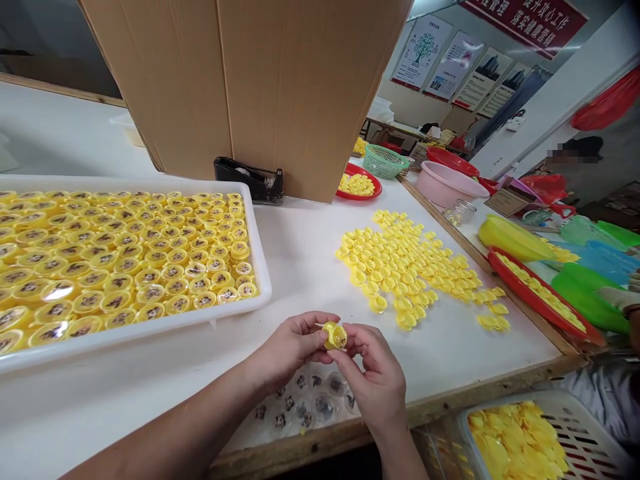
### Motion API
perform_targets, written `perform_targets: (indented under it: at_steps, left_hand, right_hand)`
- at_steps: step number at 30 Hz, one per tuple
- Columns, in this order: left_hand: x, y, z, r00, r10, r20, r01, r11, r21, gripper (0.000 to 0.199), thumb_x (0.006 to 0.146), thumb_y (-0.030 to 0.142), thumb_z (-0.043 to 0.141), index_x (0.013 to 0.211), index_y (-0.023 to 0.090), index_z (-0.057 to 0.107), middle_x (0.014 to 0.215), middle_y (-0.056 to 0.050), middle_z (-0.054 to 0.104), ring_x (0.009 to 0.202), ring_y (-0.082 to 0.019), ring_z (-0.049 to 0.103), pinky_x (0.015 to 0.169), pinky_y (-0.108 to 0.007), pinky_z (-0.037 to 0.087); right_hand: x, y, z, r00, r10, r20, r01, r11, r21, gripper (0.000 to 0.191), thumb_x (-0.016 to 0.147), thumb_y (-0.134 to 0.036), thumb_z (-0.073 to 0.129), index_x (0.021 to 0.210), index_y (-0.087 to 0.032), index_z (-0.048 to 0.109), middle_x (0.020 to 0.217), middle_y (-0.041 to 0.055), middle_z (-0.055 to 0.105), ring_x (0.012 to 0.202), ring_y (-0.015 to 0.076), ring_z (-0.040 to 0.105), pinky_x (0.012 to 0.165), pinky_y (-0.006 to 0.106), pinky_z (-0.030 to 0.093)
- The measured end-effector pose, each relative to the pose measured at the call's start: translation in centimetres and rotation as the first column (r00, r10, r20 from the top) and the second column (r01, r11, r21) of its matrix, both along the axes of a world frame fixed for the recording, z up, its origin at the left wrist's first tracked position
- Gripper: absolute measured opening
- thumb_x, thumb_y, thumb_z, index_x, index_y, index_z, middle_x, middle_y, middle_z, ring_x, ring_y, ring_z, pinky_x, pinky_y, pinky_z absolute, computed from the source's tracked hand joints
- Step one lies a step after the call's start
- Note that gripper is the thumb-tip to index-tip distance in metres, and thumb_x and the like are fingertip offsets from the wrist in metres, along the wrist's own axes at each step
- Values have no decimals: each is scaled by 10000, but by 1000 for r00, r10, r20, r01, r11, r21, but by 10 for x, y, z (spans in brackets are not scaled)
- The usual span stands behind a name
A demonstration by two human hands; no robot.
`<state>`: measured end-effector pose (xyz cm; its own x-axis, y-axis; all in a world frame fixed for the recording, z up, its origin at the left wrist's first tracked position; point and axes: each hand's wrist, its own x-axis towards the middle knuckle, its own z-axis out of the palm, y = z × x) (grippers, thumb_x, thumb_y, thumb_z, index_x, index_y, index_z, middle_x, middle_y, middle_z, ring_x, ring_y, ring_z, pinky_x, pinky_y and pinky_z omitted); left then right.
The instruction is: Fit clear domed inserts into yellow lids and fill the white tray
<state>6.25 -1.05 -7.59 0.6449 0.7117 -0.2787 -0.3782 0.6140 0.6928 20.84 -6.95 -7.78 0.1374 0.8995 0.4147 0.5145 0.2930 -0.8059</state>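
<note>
My left hand (289, 348) and my right hand (376, 373) meet over the white table, both pinching a small yellow plastic cap (334, 336) between their fingertips. My fingers hide part of the cap. Just below my hands lie several clear round discs with printed pictures (305, 403). To the left stands a white plastic tray (150, 327) packed with yellow capsules with picture tops. A loose heap of yellow plastic caps (405, 267) spreads to the right, apart from both hands.
A tall cardboard box (250, 87) and a black tape dispenser (250, 181) stand at the back. Beyond are a red plate of yellow parts (359, 185), a green basket (385, 161) and a pink basin (445, 184). A co-worker's gloved hand (620, 299) is at the right, near a red tray (540, 293).
</note>
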Motion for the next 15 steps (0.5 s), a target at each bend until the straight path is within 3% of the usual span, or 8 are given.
perform_targets:
  at_steps: [7, 15]
  left_hand:
    - [-2, 0, 2, 999, -7, 33, 7, 1000, 7, 426, 692, 301, 750, 1054, 126, 611, 978, -96, 661, 852, -187, 625, 752, -310, 469]
    - [-1, -1, 2, 999, -13, 39, 12, 999, 30, 415, 678, 299, 764, 1035, 135, 629, 961, -94, 665, 872, -206, 624, 761, -322, 463]
  right_hand:
    - [2, 1, 19, 974, -7, 227, 7, 1000, -3, 232, 825, -192, 611, 1055, -220, 594, 916, 44, 614, 740, 149, 586, 663, 281, 535]
    - [2, -1, 37, 974, 79, 214, -50, 989, -139, 198, 840, -218, 583, 1034, -228, 621, 986, 54, 638, 792, 166, 608, 690, 295, 537]
